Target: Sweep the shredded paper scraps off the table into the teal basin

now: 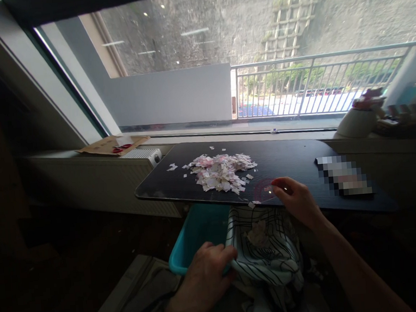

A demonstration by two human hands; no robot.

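Over the table's near edge, my right hand (296, 197) pinches a thin, clear round piece with a faint pinkish rim (264, 192); its exact kind is unclear. To its left a pile of torn paper scraps (221, 171) lies on the black tabletop (283, 157), with a few loose bits around. Below the edge, my left hand (213, 266) is closed on the rim where a teal bin (178, 259) meets a container lined with black-and-white patterned cloth (267, 264). Some paper scraps (259, 233) rest inside that lined container.
A pixelated dark flat object (344, 176) lies at the table's right. Brown cardboard or paper with red scissors (121, 148) sits on the left sill, beside a radiator (112, 182). A pale rounded pot (356, 122) stands at the right, before the window.
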